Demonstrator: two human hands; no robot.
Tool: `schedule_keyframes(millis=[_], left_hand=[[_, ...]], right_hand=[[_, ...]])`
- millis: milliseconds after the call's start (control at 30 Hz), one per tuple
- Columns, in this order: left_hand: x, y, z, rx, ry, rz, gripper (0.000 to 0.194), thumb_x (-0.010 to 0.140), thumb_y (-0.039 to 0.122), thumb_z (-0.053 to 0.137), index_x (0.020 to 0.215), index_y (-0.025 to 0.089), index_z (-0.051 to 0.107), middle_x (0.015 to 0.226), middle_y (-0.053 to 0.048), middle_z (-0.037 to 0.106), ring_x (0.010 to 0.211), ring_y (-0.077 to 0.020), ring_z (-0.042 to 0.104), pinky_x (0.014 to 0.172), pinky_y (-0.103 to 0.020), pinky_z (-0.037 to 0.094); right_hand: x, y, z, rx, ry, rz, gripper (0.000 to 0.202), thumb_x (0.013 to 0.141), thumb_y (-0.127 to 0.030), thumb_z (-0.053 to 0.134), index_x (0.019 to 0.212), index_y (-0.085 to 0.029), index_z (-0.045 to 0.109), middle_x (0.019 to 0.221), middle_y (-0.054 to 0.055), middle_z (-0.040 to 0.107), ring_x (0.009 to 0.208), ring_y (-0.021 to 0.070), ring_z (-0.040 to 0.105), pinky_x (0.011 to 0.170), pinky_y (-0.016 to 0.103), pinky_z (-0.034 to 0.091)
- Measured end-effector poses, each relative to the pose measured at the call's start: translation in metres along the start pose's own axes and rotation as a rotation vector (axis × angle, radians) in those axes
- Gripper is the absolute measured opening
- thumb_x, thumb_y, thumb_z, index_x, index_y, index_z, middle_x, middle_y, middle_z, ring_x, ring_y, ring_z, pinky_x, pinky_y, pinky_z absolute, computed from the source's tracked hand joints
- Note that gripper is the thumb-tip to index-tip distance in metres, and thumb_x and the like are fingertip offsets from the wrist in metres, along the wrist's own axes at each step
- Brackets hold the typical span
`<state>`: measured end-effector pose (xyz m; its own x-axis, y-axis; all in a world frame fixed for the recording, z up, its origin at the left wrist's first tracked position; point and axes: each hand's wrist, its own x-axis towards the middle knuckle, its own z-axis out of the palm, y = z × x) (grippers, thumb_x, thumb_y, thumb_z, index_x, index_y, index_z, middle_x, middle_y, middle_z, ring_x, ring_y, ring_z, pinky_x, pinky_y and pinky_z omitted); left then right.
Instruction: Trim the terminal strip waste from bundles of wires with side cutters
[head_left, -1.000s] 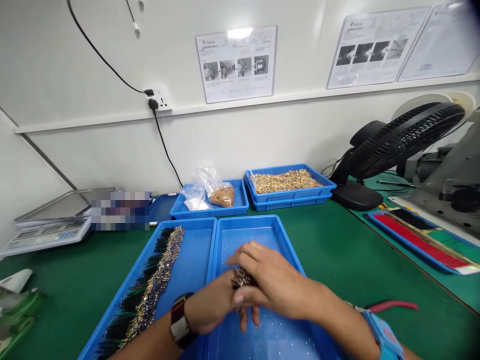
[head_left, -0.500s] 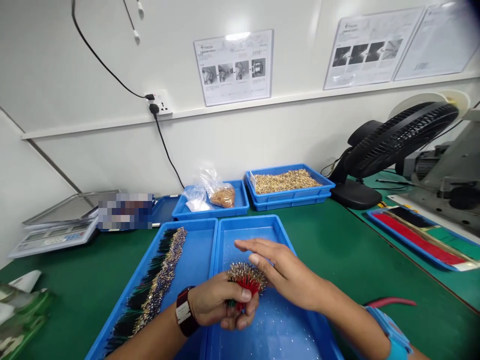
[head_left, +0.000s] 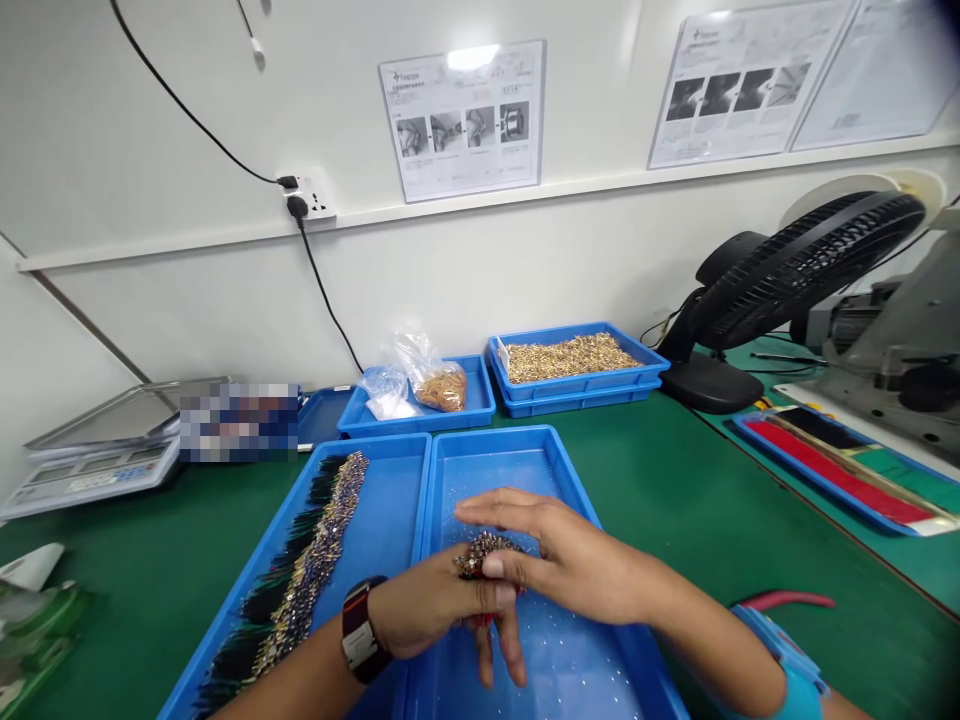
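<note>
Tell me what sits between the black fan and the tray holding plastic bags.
Stacked blue trays, the top one holding gold-coloured pieces, in the head view.

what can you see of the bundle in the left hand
The bundle is a round cluster of small, shiny, metal-looking tips, mixed gold and dark, with red showing lower down; its full length is hidden by fingers. It sits in the left hand, tips upward, above the blue tray. The right hand spreads over it, the thumb seemingly against the tips.
</note>
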<state>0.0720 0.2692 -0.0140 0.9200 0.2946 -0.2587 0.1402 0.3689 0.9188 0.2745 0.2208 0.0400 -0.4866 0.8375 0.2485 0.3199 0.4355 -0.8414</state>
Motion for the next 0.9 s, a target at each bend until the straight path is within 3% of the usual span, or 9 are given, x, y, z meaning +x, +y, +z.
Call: schedule_keyframes(millis=[100, 233, 333, 400, 533, 600, 700, 767, 900], left_hand=[[-0.001, 0.004, 0.001, -0.083, 0.022, -0.047, 0.044, 0.079, 0.054, 0.087, 0.086, 0.012, 0.077, 0.074, -0.008, 0.072, 0.058, -0.0165, 0.068, 0.040, -0.019, 0.042], [-0.003, 0.003, 0.000, -0.077, 0.106, -0.082, 0.035, 0.074, 0.044, 0.090, 0.074, 0.013, 0.075, 0.061, -0.002, 0.064, 0.047, -0.0085, 0.051, 0.039, -0.018, 0.032], [-0.002, 0.000, 0.000, 0.020, 0.137, -0.013, 0.047, 0.087, 0.054, 0.079, 0.063, 0.014, 0.068, 0.054, -0.002, 0.059, 0.045, -0.0083, 0.048, 0.041, -0.018, 0.034], [-0.001, 0.001, 0.001, 0.064, 0.111, 0.040, 0.055, 0.093, 0.062, 0.070, 0.067, 0.013, 0.069, 0.059, -0.005, 0.064, 0.049, -0.0115, 0.057, 0.044, -0.019, 0.041], [0.001, 0.006, 0.002, 0.050, 0.106, 0.076, 0.055, 0.090, 0.066, 0.074, 0.101, 0.013, 0.076, 0.093, -0.013, 0.076, 0.070, -0.0212, 0.075, 0.046, -0.022, 0.052], [0.001, 0.006, 0.002, 0.061, 0.128, 0.096, 0.055, 0.086, 0.065, 0.080, 0.104, 0.013, 0.077, 0.092, -0.012, 0.075, 0.066, -0.0192, 0.072, 0.045, -0.021, 0.049], [-0.001, 0.004, 0.001, 0.067, 0.173, 0.125, 0.053, 0.081, 0.064, 0.085, 0.092, 0.012, 0.076, 0.067, -0.004, 0.067, 0.051, -0.0115, 0.055, 0.043, -0.019, 0.038], [-0.001, 0.003, 0.000, 0.102, 0.207, 0.138, 0.055, 0.081, 0.067, 0.083, 0.088, 0.013, 0.075, 0.064, -0.001, 0.063, 0.050, -0.0095, 0.047, 0.044, -0.020, 0.033], [-0.001, 0.010, -0.001, 0.354, 0.268, 0.196, 0.058, 0.094, 0.070, 0.068, 0.084, 0.014, 0.073, 0.072, -0.003, 0.063, 0.060, -0.0117, 0.050, 0.055, -0.023, 0.038]], right_hand=[[0.001, 0.001, 0.004, -0.033, 0.014, -0.015, 0.032, 0.108, -0.035, 0.063, 0.137, -0.024, 0.072, 0.131, 0.008, 0.074, 0.124, 0.0235, 0.065, 0.110, 0.041, 0.050], [0.005, 0.002, 0.016, -0.143, 0.125, -0.032, 0.017, 0.106, -0.028, 0.065, 0.111, -0.020, 0.079, 0.103, 0.006, 0.076, 0.100, 0.0210, 0.068, 0.093, 0.036, 0.054], [0.004, 0.000, 0.012, -0.122, 0.050, -0.035, 0.024, 0.109, -0.029, 0.060, 0.124, -0.022, 0.077, 0.115, 0.007, 0.078, 0.110, 0.0220, 0.068, 0.100, 0.038, 0.053], [0.001, 0.000, 0.005, -0.072, 0.017, -0.013, 0.034, 0.111, -0.032, 0.056, 0.140, -0.023, 0.070, 0.133, 0.008, 0.075, 0.125, 0.0235, 0.066, 0.109, 0.041, 0.051], [-0.002, 0.001, 0.001, -0.083, 0.237, 0.047, 0.047, 0.112, -0.040, 0.048, 0.157, -0.026, 0.056, 0.152, 0.010, 0.064, 0.140, 0.0272, 0.059, 0.116, 0.050, 0.047], [-0.001, 0.002, 0.006, -0.119, 0.213, 0.036, 0.046, 0.112, -0.040, 0.048, 0.155, -0.025, 0.059, 0.148, 0.011, 0.067, 0.135, 0.0281, 0.063, 0.113, 0.049, 0.050], [0.002, 0.001, 0.013, -0.136, 0.070, -0.014, 0.035, 0.112, -0.033, 0.052, 0.138, -0.023, 0.073, 0.130, 0.008, 0.077, 0.119, 0.0256, 0.072, 0.106, 0.042, 0.054], [0.003, -0.001, 0.013, -0.101, 0.050, -0.015, 0.030, 0.111, -0.029, 0.055, 0.129, -0.022, 0.078, 0.122, 0.006, 0.080, 0.113, 0.0228, 0.074, 0.103, 0.037, 0.055], [0.000, -0.002, 0.004, -0.068, 0.036, 0.000, 0.035, 0.110, -0.030, 0.056, 0.141, -0.024, 0.071, 0.136, 0.006, 0.075, 0.126, 0.0226, 0.069, 0.110, 0.036, 0.052]])
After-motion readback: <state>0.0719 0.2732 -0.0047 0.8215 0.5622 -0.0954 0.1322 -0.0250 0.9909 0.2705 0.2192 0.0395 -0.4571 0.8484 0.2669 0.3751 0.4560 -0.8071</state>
